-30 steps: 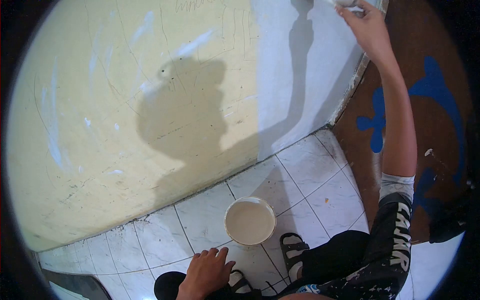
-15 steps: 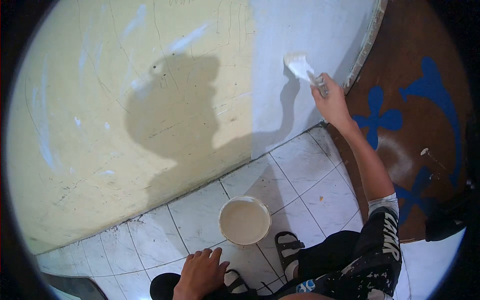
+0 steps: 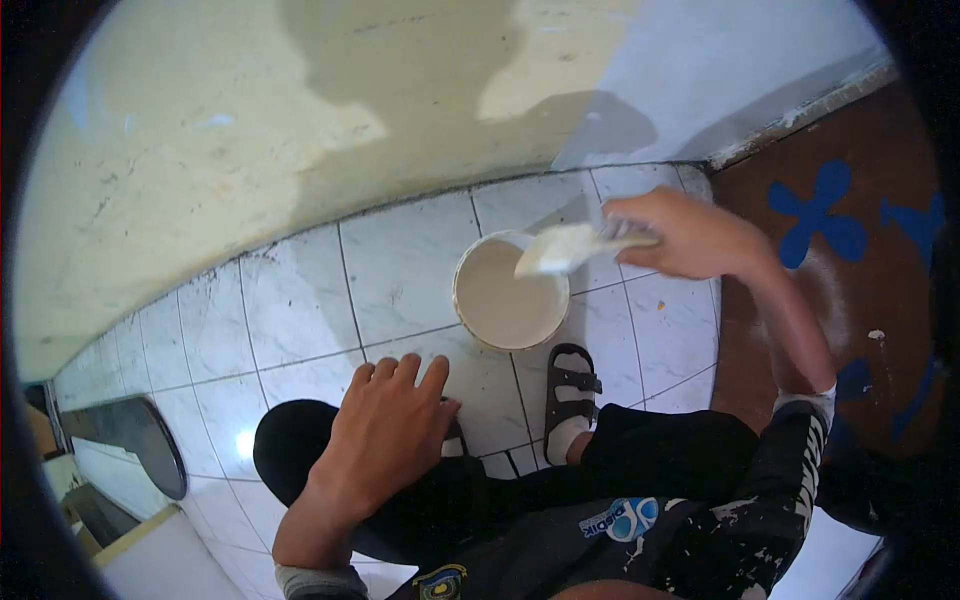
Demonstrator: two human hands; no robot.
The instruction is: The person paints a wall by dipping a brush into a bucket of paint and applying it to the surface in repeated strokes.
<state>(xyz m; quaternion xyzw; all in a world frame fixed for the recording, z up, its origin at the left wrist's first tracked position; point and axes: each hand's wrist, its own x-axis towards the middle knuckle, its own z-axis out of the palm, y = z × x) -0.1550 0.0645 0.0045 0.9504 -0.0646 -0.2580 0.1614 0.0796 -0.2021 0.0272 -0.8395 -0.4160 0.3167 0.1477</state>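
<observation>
My right hand [image 3: 690,235] grips a paintbrush [image 3: 565,248] by its handle, fingers wrapped round it. The brush's paint-coated bristles point left and overlap the right side of a round white bucket [image 3: 562,310]. Pale, cream-grey paint [image 3: 505,300] fills the inside of the bucket, which stands on the floor tiles. Resting over my bent left knee, my left hand [image 3: 390,430] holds nothing, its fingers loosely stretched forward toward the bucket.
Ahead rises a yellowish wall [image 3: 210,150] with a whiter painted section [image 3: 690,80] at right. A brown door-like panel [image 3: 850,300] bears blue shapes. White tiles [image 3: 410,250] cover the floor. A dark-edged object [image 3: 150,440] lies at lower left.
My right hand has brought the paintbrush down from the white wall section to over the bucket. The view has tilted downward; my left hand stays by the knee.
</observation>
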